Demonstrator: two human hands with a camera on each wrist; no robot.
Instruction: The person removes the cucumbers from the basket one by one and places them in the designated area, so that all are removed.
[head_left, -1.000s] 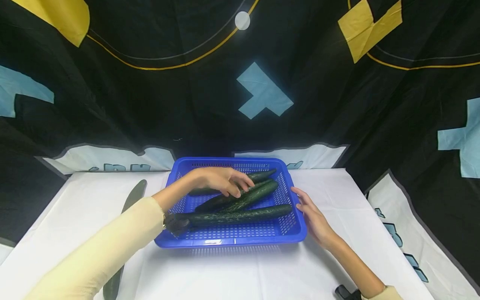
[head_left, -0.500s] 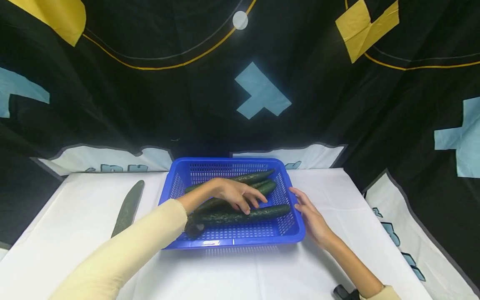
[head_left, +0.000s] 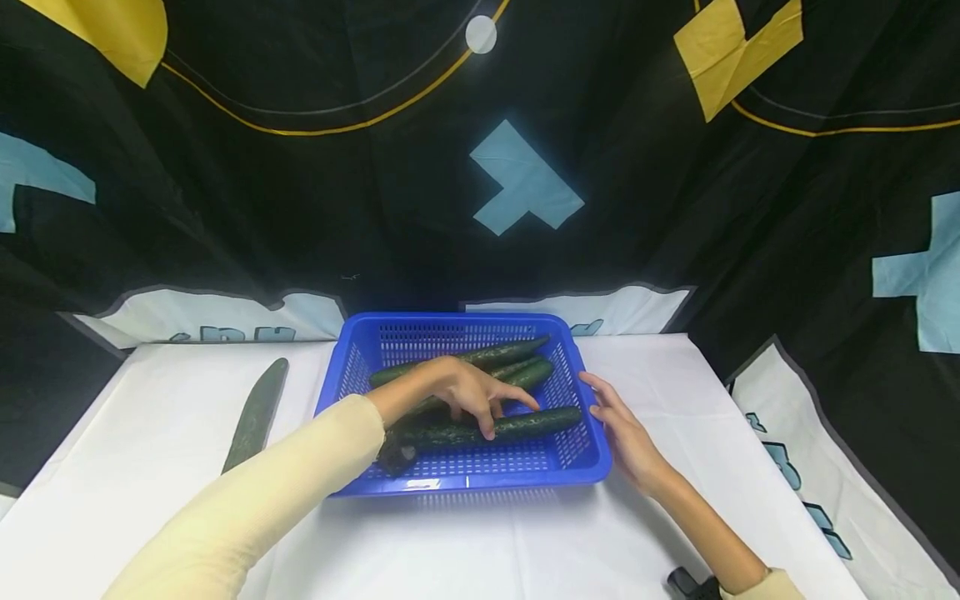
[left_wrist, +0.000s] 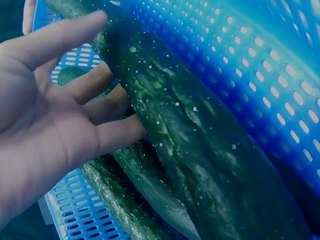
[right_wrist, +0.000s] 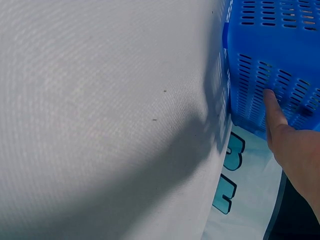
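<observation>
Several dark green cucumbers lie in a blue perforated basket [head_left: 450, 483]. My left hand [head_left: 472, 392] reaches down over the nearest cucumber [head_left: 540, 423], its thumb on the near side and its fingers on the far side. In the left wrist view, the left hand [left_wrist: 65, 110] has its fingertips tucked behind the bumpy cucumber [left_wrist: 185, 125] and its thumb tip at the upper side. My right hand [head_left: 622, 429] rests its fingers against the basket's right side. One fingertip of the right hand [right_wrist: 295, 150] meets the outer wall of the basket [right_wrist: 250, 42] in the right wrist view.
Another cucumber [head_left: 257, 417] lies on the white tablecloth [head_left: 405, 554] left of the basket, partly covered by my left sleeve [head_left: 262, 492]. A black curtain [head_left: 360, 217] with coloured patches hangs right behind the table.
My left hand has moved from the cucumbers in the middle of the basket toward me, onto the nearest one, thumb and fingers now around it. The right hand has stayed at the basket's side.
</observation>
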